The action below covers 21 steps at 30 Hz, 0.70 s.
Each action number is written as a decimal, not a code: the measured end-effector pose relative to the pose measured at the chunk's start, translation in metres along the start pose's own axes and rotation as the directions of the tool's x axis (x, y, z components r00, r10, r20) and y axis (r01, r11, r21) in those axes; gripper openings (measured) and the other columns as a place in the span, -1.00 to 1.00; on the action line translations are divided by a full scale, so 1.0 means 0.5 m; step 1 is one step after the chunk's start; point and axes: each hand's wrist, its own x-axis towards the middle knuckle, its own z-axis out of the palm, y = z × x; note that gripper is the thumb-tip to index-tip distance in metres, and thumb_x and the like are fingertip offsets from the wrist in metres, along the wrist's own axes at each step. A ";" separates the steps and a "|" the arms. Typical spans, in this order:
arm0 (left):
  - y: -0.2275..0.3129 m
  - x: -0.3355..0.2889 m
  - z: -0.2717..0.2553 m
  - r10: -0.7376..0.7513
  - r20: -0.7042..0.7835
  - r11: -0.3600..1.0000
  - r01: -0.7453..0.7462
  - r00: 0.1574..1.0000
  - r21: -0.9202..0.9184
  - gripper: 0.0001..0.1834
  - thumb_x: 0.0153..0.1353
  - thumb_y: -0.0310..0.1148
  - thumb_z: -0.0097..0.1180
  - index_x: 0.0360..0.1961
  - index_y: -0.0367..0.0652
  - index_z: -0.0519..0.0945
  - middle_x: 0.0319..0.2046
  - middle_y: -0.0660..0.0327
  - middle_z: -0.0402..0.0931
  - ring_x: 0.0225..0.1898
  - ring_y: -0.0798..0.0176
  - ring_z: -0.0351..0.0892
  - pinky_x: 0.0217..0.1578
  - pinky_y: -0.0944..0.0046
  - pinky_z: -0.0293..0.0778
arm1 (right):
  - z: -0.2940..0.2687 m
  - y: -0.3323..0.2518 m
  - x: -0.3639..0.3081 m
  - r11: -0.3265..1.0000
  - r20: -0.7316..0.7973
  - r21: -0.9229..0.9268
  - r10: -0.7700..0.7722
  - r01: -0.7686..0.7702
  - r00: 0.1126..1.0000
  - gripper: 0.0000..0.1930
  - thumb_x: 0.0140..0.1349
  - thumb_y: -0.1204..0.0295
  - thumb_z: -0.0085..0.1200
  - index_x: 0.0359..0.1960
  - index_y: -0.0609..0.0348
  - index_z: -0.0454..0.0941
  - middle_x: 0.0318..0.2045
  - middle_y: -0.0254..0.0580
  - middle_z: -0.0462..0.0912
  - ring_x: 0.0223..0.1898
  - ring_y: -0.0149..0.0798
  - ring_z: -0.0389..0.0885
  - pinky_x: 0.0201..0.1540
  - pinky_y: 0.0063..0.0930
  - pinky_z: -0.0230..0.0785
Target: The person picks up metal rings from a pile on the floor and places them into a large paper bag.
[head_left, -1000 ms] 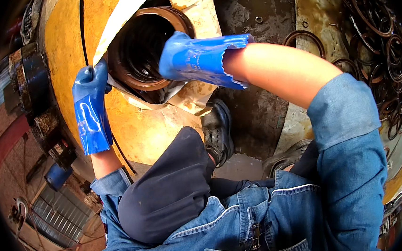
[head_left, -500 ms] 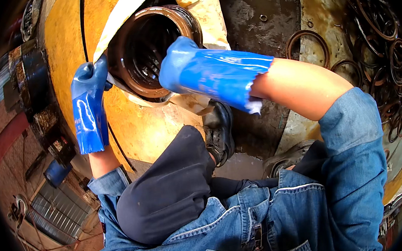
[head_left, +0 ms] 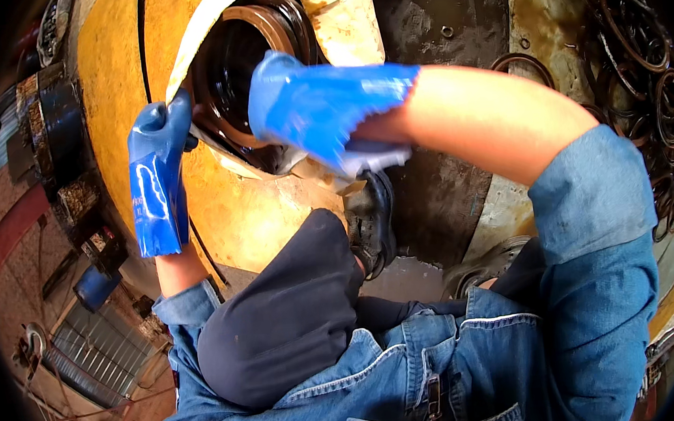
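Note:
In a blue rubber glove, my left hand (head_left: 160, 129) pinches the edge of a cream paper sack or wrapper (head_left: 203, 33). The sack lies spread around a stack of oily brown rings (head_left: 223, 124), whose round openings face me. My right hand (head_left: 276, 96), gloved in the same blue, is curled over the right side of the rings. Its fingertips are hidden behind the back of the glove, and motion blurs its cuff, so I cannot make out what it grips. Another flap of the sack (head_left: 342, 20) sticks out beyond the rings.
Under the sack is a yellow board (head_left: 108, 62). A dark, stained metal sheet (head_left: 446, 91) lies to the right. Farther right are heaped many dark rings (head_left: 665, 105), with a single ring (head_left: 527, 61) nearer. My boot (head_left: 374, 223) stands just below the sack.
My right hand has moved slightly left and up. The rings have shifted left, and the ones behind now show more. My left hand keeps its pinch on the sack edge.

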 end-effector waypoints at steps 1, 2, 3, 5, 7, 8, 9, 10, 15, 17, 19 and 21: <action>0.002 0.005 0.003 0.019 0.005 1.000 -0.019 1.000 -0.013 -0.65 0.32 -0.13 0.30 -0.43 -0.19 0.59 -0.60 0.30 0.52 -0.59 0.45 0.45 -0.52 0.41 0.32 | 0.001 0.018 0.004 0.999 -0.008 0.023 0.026 -0.026 1.000 -0.72 0.18 0.35 0.23 -0.05 -0.09 0.77 -0.15 -0.36 0.77 -0.10 -0.16 0.74 -0.17 -0.10 0.57; 0.005 0.005 0.007 0.041 0.006 0.999 -0.041 0.999 -0.035 -0.65 0.32 -0.13 0.30 -0.43 -0.19 0.59 -0.60 0.30 0.52 -0.59 0.45 0.45 -0.52 0.41 0.32 | 0.007 0.030 0.006 0.999 -0.020 0.030 0.040 -0.040 0.999 -0.72 0.16 0.35 0.24 -0.07 -0.08 0.78 -0.17 -0.36 0.78 -0.12 -0.16 0.74 -0.19 -0.09 0.57; 0.003 -0.002 -0.002 0.055 -0.012 0.997 -0.056 0.998 -0.052 -0.65 0.32 -0.13 0.30 -0.43 -0.20 0.59 -0.60 0.31 0.52 -0.59 0.46 0.45 -0.52 0.41 0.32 | 0.001 0.026 0.004 0.999 -0.040 0.031 0.026 -0.025 0.999 -0.73 0.15 0.36 0.25 -0.09 -0.08 0.78 -0.19 -0.36 0.78 -0.14 -0.17 0.74 -0.21 -0.08 0.56; 0.004 -0.022 -0.021 0.065 -0.045 0.996 -0.067 0.997 -0.064 -0.65 0.32 -0.13 0.30 -0.43 -0.20 0.59 -0.60 0.31 0.51 -0.58 0.46 0.44 -0.51 0.40 0.32 | 0.004 -0.003 -0.009 1.000 -0.094 0.004 -0.019 0.019 0.995 -0.74 0.11 0.37 0.27 -0.12 -0.08 0.79 -0.23 -0.36 0.78 -0.18 -0.17 0.75 -0.25 -0.07 0.55; -0.007 -0.036 -0.034 0.042 -0.099 0.999 -0.041 0.994 0.006 -0.63 0.30 -0.13 0.30 -0.45 -0.22 0.59 -0.61 0.32 0.50 -0.57 0.47 0.45 -0.50 0.39 0.34 | 0.008 -0.040 -0.033 0.996 -0.137 -0.043 -0.087 0.082 0.987 -0.74 0.08 0.39 0.29 -0.16 -0.07 0.81 -0.27 -0.36 0.79 -0.22 -0.18 0.76 -0.30 -0.05 0.54; -0.012 -0.041 -0.038 0.022 -0.128 0.998 -0.015 0.992 0.055 -0.62 0.29 -0.12 0.30 -0.47 -0.23 0.59 -0.63 0.32 0.50 -0.57 0.47 0.46 -0.50 0.38 0.37 | 0.011 -0.048 -0.046 0.990 -0.143 -0.082 -0.126 0.115 0.982 -0.76 0.08 0.39 0.28 -0.18 -0.07 0.81 -0.29 -0.37 0.79 -0.23 -0.18 0.76 -0.33 -0.08 0.54; -0.004 -0.025 -0.027 0.035 -0.146 0.996 -0.023 0.989 0.083 -0.60 0.27 -0.11 0.30 -0.49 -0.25 0.59 -0.65 0.31 0.49 -0.56 0.47 0.48 -0.49 0.36 0.39 | 0.016 -0.041 -0.064 0.986 -0.146 -0.122 -0.132 0.114 0.980 -0.77 0.08 0.38 0.27 -0.20 -0.06 0.82 -0.30 -0.38 0.79 -0.24 -0.18 0.76 -0.36 -0.10 0.54; -0.020 -0.004 -0.018 0.060 -0.120 0.992 -0.045 0.991 0.120 -0.61 0.31 -0.12 0.29 -0.48 -0.21 0.56 -0.63 0.37 0.41 -0.56 0.48 0.35 -0.50 0.34 0.29 | 0.019 -0.035 -0.076 0.980 -0.150 -0.165 -0.141 0.116 0.979 -0.78 0.08 0.38 0.26 -0.22 -0.06 0.82 -0.32 -0.39 0.79 -0.25 -0.18 0.76 -0.39 -0.13 0.53; -0.024 0.017 -0.026 0.309 -0.174 0.753 -0.129 0.935 0.645 -0.55 0.27 -0.02 0.24 -0.53 -0.21 0.54 -0.60 0.12 0.49 -0.52 0.22 0.50 -0.41 0.20 0.43 | 0.043 0.003 -0.057 0.894 -0.355 -0.397 -0.358 0.207 0.864 -0.89 -0.01 0.38 0.23 -0.48 0.02 0.79 -0.55 -0.37 0.72 -0.46 -0.17 0.74 -0.59 -0.23 0.45; -0.021 0.035 -0.011 0.260 -0.148 0.693 -0.078 0.954 0.716 -0.50 0.26 0.10 0.19 -0.45 -0.19 0.61 -0.44 -0.05 0.63 -0.36 -0.12 0.67 -0.26 0.08 0.56 | 0.076 0.053 -0.028 0.855 -0.411 -0.468 -0.434 0.223 0.802 -0.90 -0.04 0.38 0.23 -0.52 0.06 0.76 -0.58 -0.32 0.71 -0.49 -0.16 0.73 -0.56 -0.23 0.48; -0.008 0.018 -0.018 0.215 -0.095 0.680 -0.079 0.972 0.729 -0.46 0.27 0.16 0.14 -0.43 -0.19 0.64 -0.40 -0.05 0.66 -0.28 -0.16 0.68 -0.22 0.04 0.56 | 0.093 0.065 -0.003 0.873 -0.452 -0.444 -0.414 0.203 0.790 -0.89 -0.03 0.40 0.20 -0.54 0.09 0.75 -0.57 -0.23 0.72 -0.50 -0.14 0.73 -0.45 -0.25 0.55; -0.009 0.006 -0.036 0.206 -0.077 0.680 -0.086 0.975 0.728 -0.46 0.27 0.15 0.13 -0.42 -0.19 0.64 -0.42 -0.04 0.66 -0.29 -0.16 0.68 -0.22 0.04 0.56 | 0.092 0.069 0.015 0.873 -0.512 -0.438 -0.437 0.213 0.739 -0.89 0.00 0.41 0.18 -0.51 0.05 0.76 -0.56 -0.24 0.72 -0.46 -0.17 0.74 -0.44 -0.25 0.56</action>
